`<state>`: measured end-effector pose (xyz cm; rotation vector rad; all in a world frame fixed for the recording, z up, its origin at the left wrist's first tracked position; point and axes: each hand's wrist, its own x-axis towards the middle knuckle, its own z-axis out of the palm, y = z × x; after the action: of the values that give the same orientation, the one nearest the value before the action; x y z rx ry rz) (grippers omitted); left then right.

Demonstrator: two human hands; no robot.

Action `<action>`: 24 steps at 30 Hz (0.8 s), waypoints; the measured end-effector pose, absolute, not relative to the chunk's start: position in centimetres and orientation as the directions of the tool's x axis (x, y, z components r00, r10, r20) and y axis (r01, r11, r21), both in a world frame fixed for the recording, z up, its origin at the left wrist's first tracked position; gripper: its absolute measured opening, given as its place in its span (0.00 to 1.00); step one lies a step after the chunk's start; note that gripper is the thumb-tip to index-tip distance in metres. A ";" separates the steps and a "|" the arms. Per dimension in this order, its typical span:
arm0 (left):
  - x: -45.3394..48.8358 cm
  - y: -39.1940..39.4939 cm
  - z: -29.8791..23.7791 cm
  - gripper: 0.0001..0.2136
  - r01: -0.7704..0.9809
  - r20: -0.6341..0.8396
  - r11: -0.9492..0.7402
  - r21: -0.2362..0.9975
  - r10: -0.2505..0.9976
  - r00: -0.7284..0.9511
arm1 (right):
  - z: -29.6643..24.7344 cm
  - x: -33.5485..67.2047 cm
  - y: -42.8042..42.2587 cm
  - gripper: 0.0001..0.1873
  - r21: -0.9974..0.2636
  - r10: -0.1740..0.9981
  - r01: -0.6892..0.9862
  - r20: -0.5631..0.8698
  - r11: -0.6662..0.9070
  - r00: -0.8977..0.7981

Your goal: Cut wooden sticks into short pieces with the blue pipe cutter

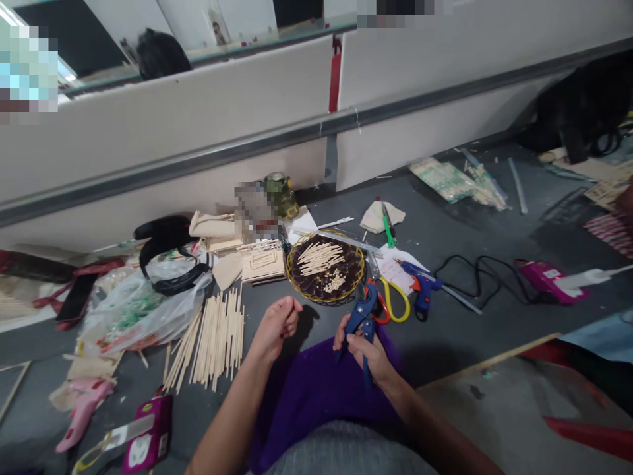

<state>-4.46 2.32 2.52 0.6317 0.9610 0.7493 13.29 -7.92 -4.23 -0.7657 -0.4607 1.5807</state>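
My right hand (368,349) is wrapped round a blue hand cutter (363,310), its handles pointing down toward my lap. My left hand (281,324) is raised over the table edge with its fingers pinched together; whatever they hold, if anything, is too small to make out. Just beyond both hands lies a dark round woven tray (302,285) with a yellow rim. Short cut sticks (320,257) and tiny cut bits (335,282) rest in it. Long wooden sticks (217,336) are spread on the table left of my left hand.
Yellow-handled scissors (397,300), a blue glue gun (422,284) and a green utility knife (388,227) lie at right. A small stick-built frame (262,262), black headphones (173,264) and a plastic bag (143,310) sit at left. A pink glue gun (84,406) lies front left.
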 end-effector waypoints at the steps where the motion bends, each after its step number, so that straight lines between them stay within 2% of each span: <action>1: -4.3 1.9 2.5 0.19 -0.253 -0.518 0.634 0.731 0.757 0.399 | -4.2 13.3 -7.9 0.12 -0.680 0.976 -0.714 -0.217 -0.168 -0.022; 3: -3.9 0.9 2.8 0.19 -0.225 -0.569 0.720 0.656 0.668 0.480 | -4.0 13.2 -8.0 0.12 -0.676 0.973 -0.717 -0.232 -0.174 -0.017; 6: -3.0 -0.4 3.5 0.12 -0.214 -0.609 0.792 0.572 0.585 0.536 | -4.1 13.2 -8.0 0.11 -0.674 0.972 -0.719 -0.235 -0.170 -0.009; 12: -2.6 -1.4 3.9 0.13 -0.272 -0.575 0.705 0.655 0.699 0.425 | -4.4 13.1 -7.9 0.12 -0.677 0.967 -0.716 -0.253 -0.167 0.013; 16: -2.8 -2.3 3.5 0.19 -0.205 -0.567 0.704 0.680 0.682 0.461 | -4.3 13.3 -7.8 0.13 -0.681 0.964 -0.706 -0.267 -0.196 -0.009; 20: -3.0 -3.0 2.6 0.20 -0.168 -0.591 0.717 0.676 0.664 0.458 | -4.2 13.4 -7.9 0.13 -0.704 0.969 -0.687 -0.247 -0.183 -0.005; 24: -3.5 -2.7 1.7 0.19 -0.280 -0.559 0.645 0.711 0.760 0.333 | -4.0 13.4 -7.9 0.13 -0.692 0.974 -0.700 -0.225 -0.176 -0.023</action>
<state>-3.54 -2.71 1.71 0.5525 1.0184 0.7254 13.40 -7.93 -3.97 -0.7888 -0.4628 1.5856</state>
